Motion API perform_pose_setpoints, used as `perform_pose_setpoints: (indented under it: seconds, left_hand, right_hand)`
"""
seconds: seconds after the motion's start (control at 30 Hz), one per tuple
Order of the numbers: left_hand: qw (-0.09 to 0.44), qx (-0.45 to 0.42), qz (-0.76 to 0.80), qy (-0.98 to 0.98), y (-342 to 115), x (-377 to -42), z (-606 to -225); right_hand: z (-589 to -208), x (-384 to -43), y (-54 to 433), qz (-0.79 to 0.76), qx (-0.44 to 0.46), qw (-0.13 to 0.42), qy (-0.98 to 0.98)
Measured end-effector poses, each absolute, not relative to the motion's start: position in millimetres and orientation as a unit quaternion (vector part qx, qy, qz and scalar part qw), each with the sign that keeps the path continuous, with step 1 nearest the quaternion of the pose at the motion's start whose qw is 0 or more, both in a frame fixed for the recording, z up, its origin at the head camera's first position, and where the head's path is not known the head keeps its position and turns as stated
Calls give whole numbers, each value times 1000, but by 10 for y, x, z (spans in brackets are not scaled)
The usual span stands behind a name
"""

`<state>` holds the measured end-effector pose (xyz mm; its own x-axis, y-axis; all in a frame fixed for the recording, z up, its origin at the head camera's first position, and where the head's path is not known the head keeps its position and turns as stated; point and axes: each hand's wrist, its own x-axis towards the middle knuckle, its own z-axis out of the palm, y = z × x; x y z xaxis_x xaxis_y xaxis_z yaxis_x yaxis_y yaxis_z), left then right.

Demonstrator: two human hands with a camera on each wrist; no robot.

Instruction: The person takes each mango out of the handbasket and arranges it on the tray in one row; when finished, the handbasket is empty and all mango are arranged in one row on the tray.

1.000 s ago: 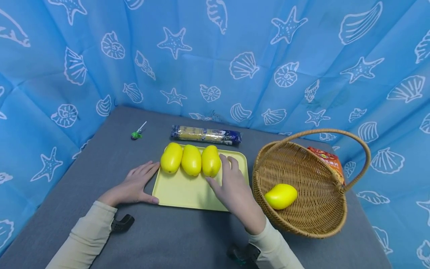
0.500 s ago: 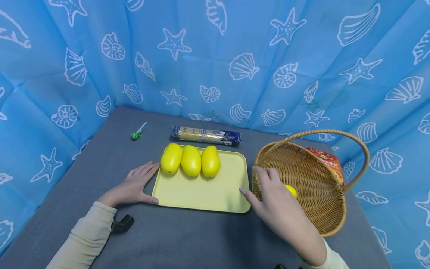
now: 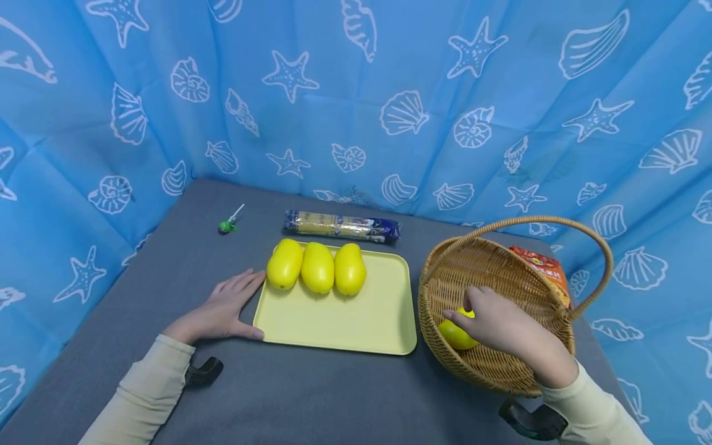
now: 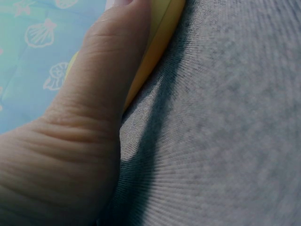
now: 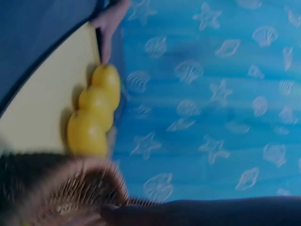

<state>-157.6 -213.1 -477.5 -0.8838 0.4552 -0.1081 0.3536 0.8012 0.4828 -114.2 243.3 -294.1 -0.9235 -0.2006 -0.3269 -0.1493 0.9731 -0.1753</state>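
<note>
Inside a wicker basket point(image 3: 500, 259) on the right, my right hand point(image 3: 503, 324) is bent down over a yellow mango point(image 3: 456, 337), thumb and index finger around it. The other fingers are hidden behind the hand. A pale yellow tray point(image 3: 334, 321) lies at the middle of the table, three yellow mangoes point(image 3: 318, 267) lined up along its back left side. My left hand point(image 3: 219, 309) rests by the tray's left edge with fingers extended, the thumb at the front corner. The left wrist view shows that thumb point(image 4: 106, 61) against the tray rim point(image 4: 157, 52).
Behind the tray lies a long blue-and-clear packet point(image 3: 342, 226). A lollipop point(image 3: 228, 224) with a green wrapper is at the back left. A red snack bag point(image 3: 542, 266) stands behind the basket, whose tall handle point(image 3: 603, 247) arches over it. A blue shell-print curtain point(image 3: 356, 111) borders the table.
My right hand has gone from beside the rightmost mango on the tray, rightward over the tray's edge, into the basket and down to the mango there. The left hand has stayed put.
</note>
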Motion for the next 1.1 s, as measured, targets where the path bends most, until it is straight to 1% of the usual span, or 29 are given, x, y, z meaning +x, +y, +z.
perform_pose_setpoints:
  seconds: [0.23, 0.43, 0.57, 0.73, 0.97, 1.1]
  left_hand:
    - [110, 213, 228, 944, -2114, -1583, -4788]
    - [109, 211, 227, 945, -2113, -1583, -4795]
    - [109, 209, 228, 945, -2114, -1578, -4782]
    - [108, 211, 233, 943, -2118, -1570, -4751]
    - [106, 215, 233, 942, -2120, -1568, -4737]
    - [107, 214, 232, 943, -2122, -1563, -4745]
  right_hand:
    - [-3026, -1337, 2644, -70, -91, 250, 961]
    - [-3076, -1412, 2716, -75, -56, 291, 952]
    - [-3098, -1418, 2735, -92, -26, 308, 946]
    - [-3139, -1411, 2749, -111, -15, 314, 943]
    - [-3175, -1453, 2785, -79, -107, 261, 956]
    - [-3186, -1462, 2795, -71, -117, 258, 956]
